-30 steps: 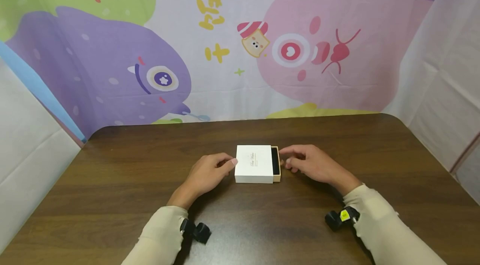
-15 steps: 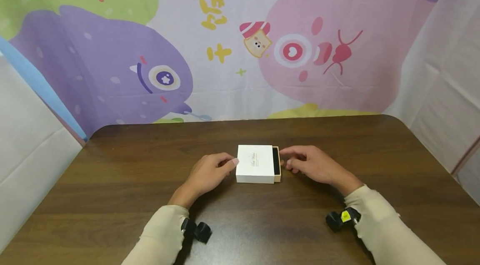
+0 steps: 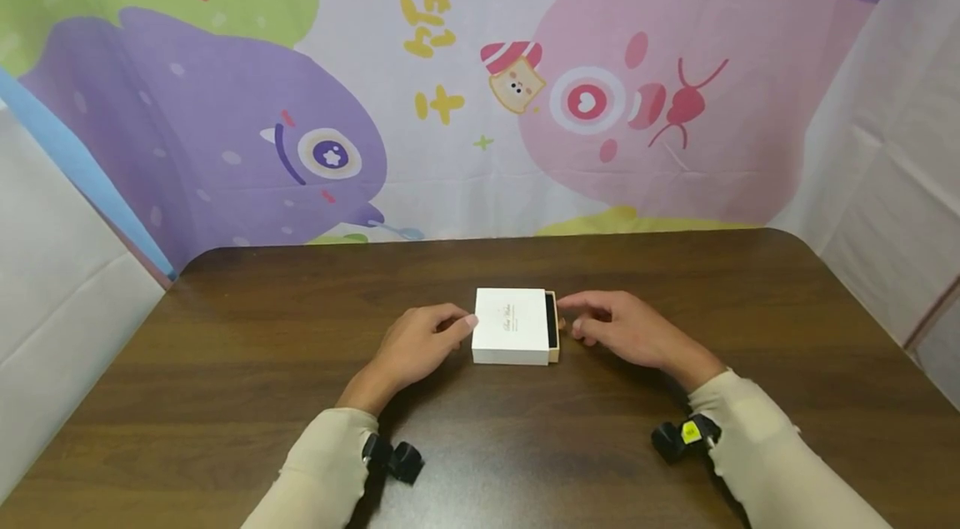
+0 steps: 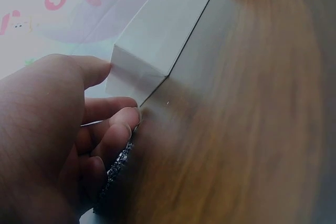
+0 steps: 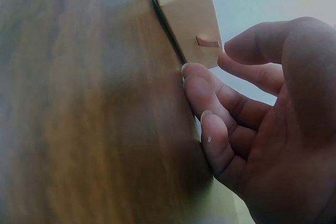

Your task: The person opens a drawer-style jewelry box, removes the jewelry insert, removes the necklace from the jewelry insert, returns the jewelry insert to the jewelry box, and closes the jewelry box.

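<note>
A white drawer-style gift box [image 3: 510, 326] with small gold lettering lies flat on the table. Its tan inner drawer [image 3: 554, 327], lined in black, sticks out a little on the right. A small tan pull tab [image 5: 208, 42] shows on the drawer's end in the right wrist view. My left hand [image 3: 415, 346] rests its thumb against the box's left end, with the other fingers loosely bent beside it. On the opposite side, my right hand [image 3: 626, 329] touches the drawer's end with an extended index finger; its thumb is near the tab and its remaining fingers bend loosely.
The brown wooden table [image 3: 480, 454] extends around the box on all sides. Behind it hangs a cartoon-printed cloth [image 3: 450, 187], and pale cloth panels stand at the left and right. Black wrist cameras sit at both sleeves.
The drawer has slid slightly farther into the white sleeve, so a narrower strip of black lining shows. Both hands keep nearly the same place, and the view has shifted a little.
</note>
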{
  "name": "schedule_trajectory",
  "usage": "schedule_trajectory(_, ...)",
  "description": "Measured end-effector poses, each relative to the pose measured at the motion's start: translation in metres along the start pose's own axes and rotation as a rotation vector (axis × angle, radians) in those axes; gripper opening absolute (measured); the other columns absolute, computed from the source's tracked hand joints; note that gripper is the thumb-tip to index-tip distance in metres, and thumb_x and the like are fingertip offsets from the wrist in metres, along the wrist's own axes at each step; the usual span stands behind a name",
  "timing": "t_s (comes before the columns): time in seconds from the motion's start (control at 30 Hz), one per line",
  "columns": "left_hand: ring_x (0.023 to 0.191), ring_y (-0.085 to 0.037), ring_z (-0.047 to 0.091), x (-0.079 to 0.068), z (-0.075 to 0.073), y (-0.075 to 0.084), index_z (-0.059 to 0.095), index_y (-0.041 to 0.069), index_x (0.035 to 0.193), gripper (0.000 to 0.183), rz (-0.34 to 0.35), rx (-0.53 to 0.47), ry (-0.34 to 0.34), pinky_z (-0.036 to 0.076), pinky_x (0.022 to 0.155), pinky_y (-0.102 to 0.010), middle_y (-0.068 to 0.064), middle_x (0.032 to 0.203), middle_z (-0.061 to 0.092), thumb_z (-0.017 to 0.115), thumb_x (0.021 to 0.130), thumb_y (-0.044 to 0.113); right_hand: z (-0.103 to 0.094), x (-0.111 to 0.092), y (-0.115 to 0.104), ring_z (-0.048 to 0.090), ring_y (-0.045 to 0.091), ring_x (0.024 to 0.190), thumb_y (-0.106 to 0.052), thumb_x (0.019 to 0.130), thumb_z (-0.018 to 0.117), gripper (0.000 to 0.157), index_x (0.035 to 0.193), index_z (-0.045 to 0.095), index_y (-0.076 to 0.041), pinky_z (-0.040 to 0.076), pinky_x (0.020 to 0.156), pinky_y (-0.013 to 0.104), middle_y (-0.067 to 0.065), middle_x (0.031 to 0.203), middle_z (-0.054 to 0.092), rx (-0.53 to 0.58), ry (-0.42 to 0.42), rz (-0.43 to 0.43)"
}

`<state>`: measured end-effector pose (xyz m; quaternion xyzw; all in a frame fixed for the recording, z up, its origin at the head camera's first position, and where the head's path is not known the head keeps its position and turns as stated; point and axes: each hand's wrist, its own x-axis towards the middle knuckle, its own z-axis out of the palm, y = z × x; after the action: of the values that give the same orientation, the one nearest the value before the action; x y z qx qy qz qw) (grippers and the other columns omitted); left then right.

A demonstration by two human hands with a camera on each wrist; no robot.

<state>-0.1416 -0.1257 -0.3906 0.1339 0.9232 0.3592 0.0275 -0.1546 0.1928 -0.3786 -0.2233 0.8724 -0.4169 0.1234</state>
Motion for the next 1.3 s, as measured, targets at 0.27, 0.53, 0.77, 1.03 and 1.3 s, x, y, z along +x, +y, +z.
schedule_trajectory(0.27, 0.071, -0.01, 0.059, -0.0007, -0.0002, 0.0014, 0.074, 0.024, 0.11, 0.031, -0.006, 0.01, 0.003, 0.047, 0.069, -0.036, 0.011, 0.076, 0.063, 0.058, 0.099, 0.048, 0.0006, -0.0001, -0.0007, 0.062, 0.018, 0.081, -0.009, 0.099, 0.059, 0.037, 0.135, 0.061, -0.008, 0.052, 0.073, 0.033, 0.002, 0.089, 0.068, -0.008, 0.0, -0.015)
schedule_trajectory(0.53, 0.072, -0.011, 0.06, 0.0, -0.0013, 0.0015, 0.074, 0.023, 0.112, 0.032, -0.001, 0.001, 0.002, 0.047, 0.069, -0.035, 0.011, 0.077, 0.064, 0.058, 0.099, 0.047, 0.0001, 0.0, -0.0019, 0.061, 0.018, 0.079, -0.01, 0.097, 0.062, 0.039, 0.136, 0.061, -0.01, 0.05, 0.071, 0.032, 0.001, 0.084, 0.066, -0.026, 0.008, -0.025)
schedule_trajectory(0.77, 0.072, -0.01, 0.059, -0.0007, -0.0022, 0.0021, 0.074, 0.023, 0.112, 0.031, 0.0, 0.009, -0.003, 0.047, 0.069, -0.035, 0.011, 0.077, 0.063, 0.058, 0.099, 0.047, -0.0001, -0.0012, -0.0044, 0.06, 0.018, 0.078, -0.012, 0.098, 0.063, 0.04, 0.138, 0.06, -0.011, 0.049, 0.071, 0.033, 0.002, 0.083, 0.066, -0.038, -0.002, -0.018)
schedule_trajectory(1.03, 0.072, -0.009, 0.06, -0.0001, -0.0006, 0.0001, 0.074, 0.024, 0.111, 0.032, 0.003, 0.006, 0.001, 0.047, 0.069, -0.035, 0.012, 0.076, 0.063, 0.058, 0.099, 0.048, 0.0002, -0.0024, -0.0044, 0.06, 0.019, 0.079, -0.013, 0.099, 0.062, 0.041, 0.139, 0.059, -0.01, 0.05, 0.071, 0.032, 0.002, 0.083, 0.066, -0.028, -0.017, -0.035)
schedule_trajectory(1.3, 0.071, -0.01, 0.059, 0.0007, -0.0003, -0.0008, 0.074, 0.024, 0.111, 0.032, 0.01, 0.009, 0.005, 0.047, 0.069, -0.035, 0.011, 0.076, 0.063, 0.058, 0.099, 0.048, 0.0013, -0.0015, -0.006, 0.064, 0.017, 0.081, -0.012, 0.099, 0.061, 0.043, 0.141, 0.057, -0.01, 0.052, 0.074, 0.032, 0.001, 0.086, 0.067, -0.032, -0.04, -0.048)
